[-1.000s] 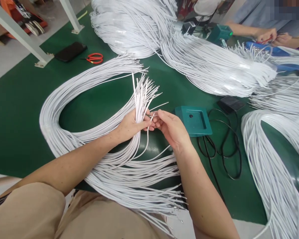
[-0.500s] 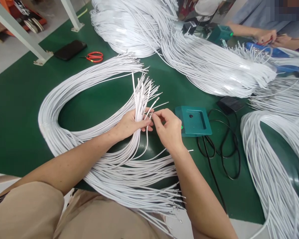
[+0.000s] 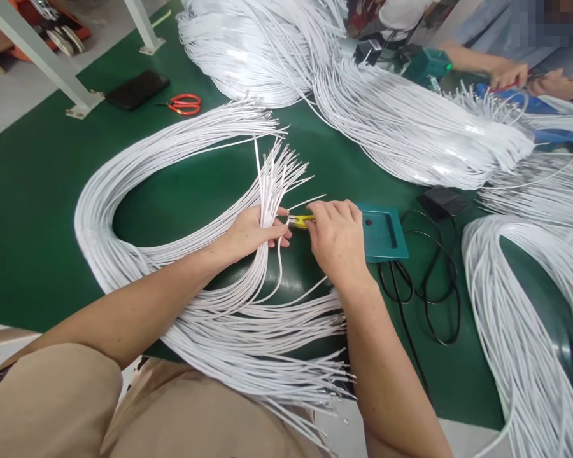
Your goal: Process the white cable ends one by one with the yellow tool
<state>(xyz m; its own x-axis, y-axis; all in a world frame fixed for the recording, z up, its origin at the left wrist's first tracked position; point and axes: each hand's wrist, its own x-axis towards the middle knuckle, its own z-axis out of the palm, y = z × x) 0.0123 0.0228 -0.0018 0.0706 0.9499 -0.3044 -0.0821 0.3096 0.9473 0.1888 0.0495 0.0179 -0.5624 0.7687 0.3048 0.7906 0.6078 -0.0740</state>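
My left hand (image 3: 251, 235) is closed round an upright bundle of white cables (image 3: 268, 184), whose metal-tipped ends fan out above it. One cable end bends out to the right at my left fingertips. My right hand (image 3: 337, 238) grips a small yellow tool (image 3: 302, 221), its metal tip touching that cable end. The rest of the cables (image 3: 93, 222) curve in a loop on the green table to the left, with more loose ends (image 3: 286, 375) lying below my hands.
A teal tray (image 3: 386, 235) and black cord (image 3: 446, 286) lie to the right. Red scissors (image 3: 184, 104) and a black phone (image 3: 137, 89) sit at the back left. Large white cable piles (image 3: 420, 127) cover the back and right. Another person's hands (image 3: 509, 75) work at the top right.
The yellow tool has appeared in my right hand, which has shifted slightly right from the cable end. My left hand still holds the bundle. The view has moved a little.
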